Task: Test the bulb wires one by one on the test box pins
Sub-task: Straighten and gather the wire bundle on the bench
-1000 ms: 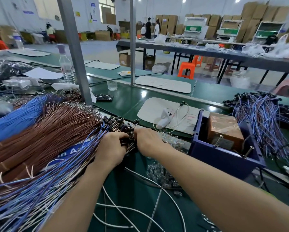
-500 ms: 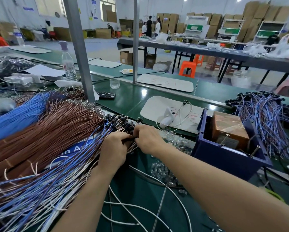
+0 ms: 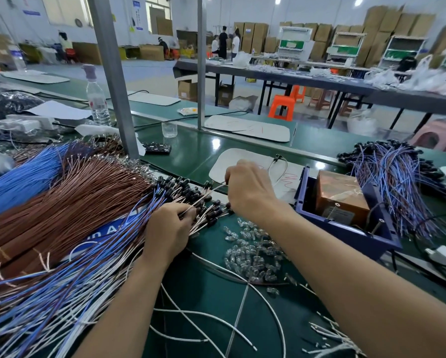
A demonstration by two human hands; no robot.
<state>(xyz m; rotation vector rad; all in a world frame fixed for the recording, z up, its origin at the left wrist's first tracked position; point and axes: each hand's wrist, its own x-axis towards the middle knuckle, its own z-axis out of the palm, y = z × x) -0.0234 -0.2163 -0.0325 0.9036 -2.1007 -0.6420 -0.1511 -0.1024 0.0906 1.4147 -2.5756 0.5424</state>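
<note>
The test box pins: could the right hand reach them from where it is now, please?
Probably yes. The right hand, pinching a bulb wire, is just left of the open-topped test box and its pins, and only a flat white pad lies between. The left hand grips the wire pile, off that path.

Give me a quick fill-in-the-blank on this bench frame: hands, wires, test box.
1. The right hand pinches a single thin ___ just above the pile of black-capped bulb wires.
2. The left hand grips that pile, left of the heap of small clear glass ___ on the green bench.
3. The dark blue plastic test box stands to the ___ of both hands, untouched.
Missing words: wire; bulbs; right
</note>
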